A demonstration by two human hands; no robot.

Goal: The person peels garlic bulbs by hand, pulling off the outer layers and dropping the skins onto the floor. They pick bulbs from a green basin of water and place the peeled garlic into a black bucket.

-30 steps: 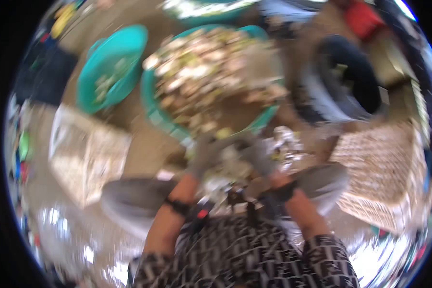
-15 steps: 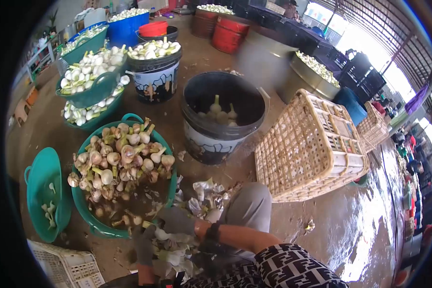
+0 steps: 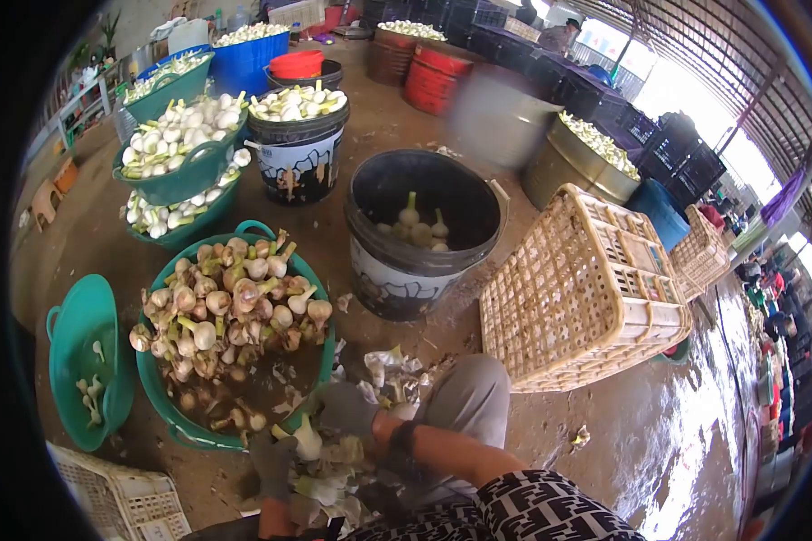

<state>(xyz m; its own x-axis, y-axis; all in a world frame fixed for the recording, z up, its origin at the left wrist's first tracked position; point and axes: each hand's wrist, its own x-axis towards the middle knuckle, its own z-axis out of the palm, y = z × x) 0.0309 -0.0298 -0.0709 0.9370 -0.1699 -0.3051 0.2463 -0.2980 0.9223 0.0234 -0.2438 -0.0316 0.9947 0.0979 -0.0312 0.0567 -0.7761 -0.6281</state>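
Note:
A white garlic bulb (image 3: pixel 308 439) with a short green stem sits between my two gloved hands, low in view over a heap of papery peelings (image 3: pixel 329 487). My left hand (image 3: pixel 272 462) is closed around the stem end. My right hand (image 3: pixel 348 411), in a grey glove, is beside the bulb with its fingers curled; what lies in them is hidden. Just beyond the hands stands a green tub (image 3: pixel 177 422) of murky water with unpeeled garlic (image 3: pixel 216 298) piled in it.
A black bucket (image 3: pixel 379 270) holding a few garlic bulbs stands ahead. At right a wicker basket (image 3: pixel 550 298) lies tipped. A shallow green basin (image 3: pixel 77 352) is at left, above a white crate (image 3: pixel 135 496). Tubs of peeled garlic (image 3: pixel 185 135) are stacked farther back.
My right hand has shifted slightly to the right and up, away from the left. The garlic bulb between them now shows more fully. The view has tilted a little.

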